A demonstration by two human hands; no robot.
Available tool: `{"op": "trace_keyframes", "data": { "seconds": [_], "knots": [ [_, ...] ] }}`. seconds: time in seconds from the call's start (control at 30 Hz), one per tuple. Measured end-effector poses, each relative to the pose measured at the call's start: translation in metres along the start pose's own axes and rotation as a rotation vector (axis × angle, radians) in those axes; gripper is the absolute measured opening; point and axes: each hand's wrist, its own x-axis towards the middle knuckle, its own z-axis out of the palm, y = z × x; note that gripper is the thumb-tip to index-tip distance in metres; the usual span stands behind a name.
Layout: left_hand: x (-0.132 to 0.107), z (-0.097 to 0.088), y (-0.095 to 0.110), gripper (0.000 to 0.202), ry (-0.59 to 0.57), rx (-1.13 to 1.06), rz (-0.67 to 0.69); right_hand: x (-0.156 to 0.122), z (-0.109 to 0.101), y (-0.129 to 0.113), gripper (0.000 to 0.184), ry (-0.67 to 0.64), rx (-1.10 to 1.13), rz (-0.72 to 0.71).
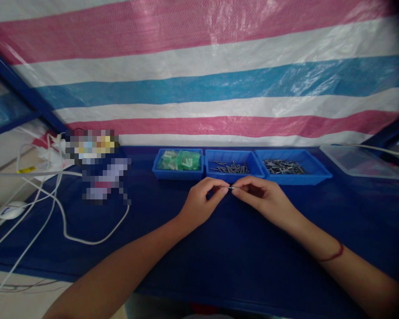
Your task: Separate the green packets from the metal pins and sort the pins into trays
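My left hand (204, 198) pinches one end of a thin metal pin (230, 188) between thumb and fingertips. The other end sits in the pinch of my right hand (264, 195), so only a short stretch shows between the fingertips. Just behind my hands is a blue bin (232, 155) holding loose, slender metal pieces (234, 168). To its right, another blue bin (314, 173) contains many small metal parts (282, 166). A third blue bin (177, 174), on the left, holds green plastic packets (189, 160) with small white pieces.
White cables (86, 242) loop across the left side of the dark blue table (219, 257). Blurred-out items (93, 146) stand at the back left. A clear plastic lid (359, 161) lies at the back right, before a striped plastic sheet (199, 91).
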Motion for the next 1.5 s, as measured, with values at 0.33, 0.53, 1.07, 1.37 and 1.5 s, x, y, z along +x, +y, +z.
{"op": "trace_keyframes", "data": {
  "seconds": [0.33,0.53,1.07,1.37,1.5],
  "knots": [
    [-0.004,0.001,-0.003,0.019,-0.199,0.257,0.156,0.009,-0.077,0.002,0.023,0.69,-0.551,-0.056],
    [-0.005,0.002,-0.004,0.018,-0.278,0.341,0.147,0.018,-0.102,0.024,0.03,0.501,-0.977,0.182],
    [-0.005,0.003,-0.005,0.017,-0.278,0.386,0.135,-0.002,-0.068,0.004,0.042,-0.203,-0.941,0.071],
    [-0.004,0.002,-0.001,0.016,-0.298,0.399,0.119,-0.001,-0.047,0.017,0.021,-0.268,-1.089,0.037],
    [-0.004,0.003,-0.003,0.017,-0.282,0.389,0.112,-0.001,-0.041,0.011,0.02,-0.26,-1.146,0.033]
  ]
}}
